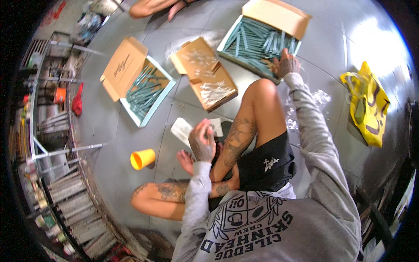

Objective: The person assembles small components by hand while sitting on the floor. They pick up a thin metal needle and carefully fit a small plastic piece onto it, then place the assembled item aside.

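My right hand (pixel 288 64) reaches into the far cardboard box (pixel 223 43), its fingers apart at the right end of a heap of slim green sticks (pixel 255 39). My left hand (pixel 202 140) is raised above the floor in front of my crossed legs. Its fingers are bent together, and what they hold, if anything, cannot be made out. Just beyond it and partly behind it lies a folded white paper piece (pixel 182 131). A second open box (pixel 168 85) at the left holds fewer green sticks (pixel 146 94). Between the two boxes sits a brown carton (pixel 212 101) with small clear plastic wrappers (pixel 214 91).
An orange cup (pixel 143 159) lies tipped on the tiled floor at the left. Crumpled clear plastic (pixel 321 98) rests beside my right forearm, and a yellow bag (pixel 371 107) stands at the right. Metal shelving (pixel 39 148) lines the left side. Another person's arm (pixel 152 8) shows at the top.
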### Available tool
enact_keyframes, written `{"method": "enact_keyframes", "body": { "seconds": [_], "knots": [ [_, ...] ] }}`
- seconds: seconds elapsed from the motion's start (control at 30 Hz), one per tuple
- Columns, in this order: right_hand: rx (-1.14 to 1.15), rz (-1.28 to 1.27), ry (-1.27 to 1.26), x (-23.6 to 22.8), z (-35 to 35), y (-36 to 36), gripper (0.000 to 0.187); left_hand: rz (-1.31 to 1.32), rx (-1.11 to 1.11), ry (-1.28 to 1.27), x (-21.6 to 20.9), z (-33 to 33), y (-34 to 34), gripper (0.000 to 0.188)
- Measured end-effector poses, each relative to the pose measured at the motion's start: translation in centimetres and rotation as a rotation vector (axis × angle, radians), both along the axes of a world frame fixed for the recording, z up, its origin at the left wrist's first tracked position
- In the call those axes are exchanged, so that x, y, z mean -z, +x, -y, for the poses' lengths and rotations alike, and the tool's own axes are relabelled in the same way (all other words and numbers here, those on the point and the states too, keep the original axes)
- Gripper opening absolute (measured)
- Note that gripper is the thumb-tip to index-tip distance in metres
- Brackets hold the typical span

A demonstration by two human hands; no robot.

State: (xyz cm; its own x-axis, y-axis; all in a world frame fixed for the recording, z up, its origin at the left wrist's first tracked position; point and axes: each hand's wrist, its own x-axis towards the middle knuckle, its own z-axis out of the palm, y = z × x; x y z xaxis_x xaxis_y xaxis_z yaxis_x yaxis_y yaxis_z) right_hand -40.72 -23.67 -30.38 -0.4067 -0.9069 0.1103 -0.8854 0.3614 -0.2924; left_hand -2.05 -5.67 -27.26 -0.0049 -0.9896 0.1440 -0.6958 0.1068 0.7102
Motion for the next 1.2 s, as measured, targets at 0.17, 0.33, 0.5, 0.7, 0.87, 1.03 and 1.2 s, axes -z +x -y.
{"method": "enact_keyframes", "body": {
  "seconds": [0.17, 0.33, 0.5, 0.7, 0.87, 1.03, 1.2],
  "knots": [
    [-0.025, 0.008, 0.055, 2.6, 1.9, -1.6, 0.031, 0.109, -0.123, 0.032, -2.0, -9.2, 2.2, 0.05],
    [-0.102, 0.075, -0.535, -3.5, -1.1, -1.6, 0.021, -0.085, -0.24, 0.119, -1.2, -10.4, 2.2, 0.048],
    [-0.284, 0.469, -0.562, -12.8, -5.1, 7.2, 0.02, 0.19, -0.174, 0.035, 0.7, -9.8, 2.4, 0.022],
    [-0.846, 0.843, -0.323, -11.8, -6.0, 24.7, 0.018, 0.165, -0.206, 0.007, 2.1, -9.6, 1.9, 0.024],
    [-1.162, 0.588, 0.183, -4.7, -2.7, 37.3, 0.022, -0.056, -0.322, -0.059, 2.4, -9.3, 2.9, 0.026],
    [-1.355, 0.23, 0.35, 0.0, -0.3, 43.4, 0.03, -0.153, -0.431, -0.041, 3.4, -9.1, 3.6, 0.033],
    [-1.251, 0.402, 0.567, 2.1, -0.3, 43.5, 0.034, 0.082, -0.49, -0.08, 3.6, -8.0, 4.4, 0.036]
  ]
}}
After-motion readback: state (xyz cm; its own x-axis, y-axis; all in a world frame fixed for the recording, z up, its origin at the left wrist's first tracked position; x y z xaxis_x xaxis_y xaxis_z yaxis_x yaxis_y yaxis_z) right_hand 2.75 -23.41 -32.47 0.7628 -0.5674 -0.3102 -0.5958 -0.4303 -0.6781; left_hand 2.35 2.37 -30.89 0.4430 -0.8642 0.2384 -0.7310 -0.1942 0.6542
